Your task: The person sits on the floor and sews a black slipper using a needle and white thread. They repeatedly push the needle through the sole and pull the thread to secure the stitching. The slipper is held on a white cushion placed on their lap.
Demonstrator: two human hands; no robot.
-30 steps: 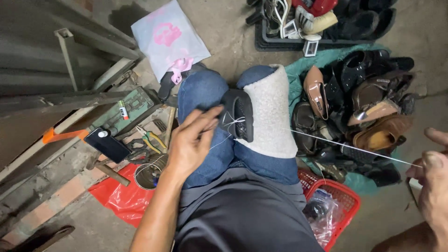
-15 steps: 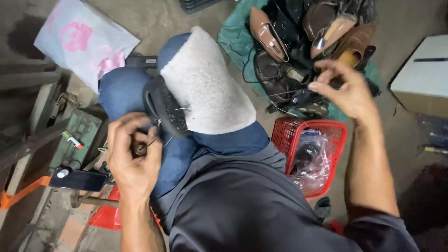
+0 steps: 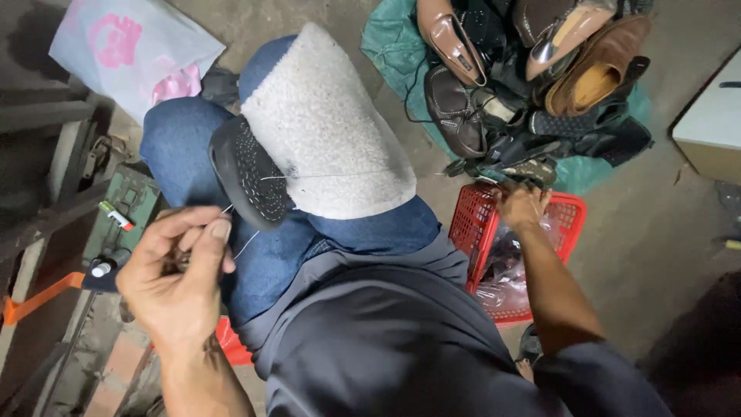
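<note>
A black shoe [image 3: 247, 174] lies sole-up on my left knee, against a white fleecy cloth [image 3: 324, 131] draped over my right knee. White stitches dot the sole's edge. My left hand [image 3: 177, 270] is just below the shoe, fingers pinched on a small dark awl, with a thin thread leading up to the sole. Another stretch of thread [image 3: 332, 174] runs taut across the cloth toward my right hand [image 3: 523, 207]. That hand is curled at the far rim of a red basket [image 3: 467, 232]; the thread inside it is too fine to see.
A pile of brown and black shoes [image 3: 540, 77] lies on a teal cloth [image 3: 390, 46] ahead right. A white bag with pink print [image 3: 131, 46] is at top left, a green metal box [image 3: 127, 208] and orange strap [image 3: 38, 297] at left, a white box [image 3: 710, 123] at right.
My right hand has come down from beside the shoe pile to the basket rim. My left hand has stayed by the sole, and the view has shifted slightly.
</note>
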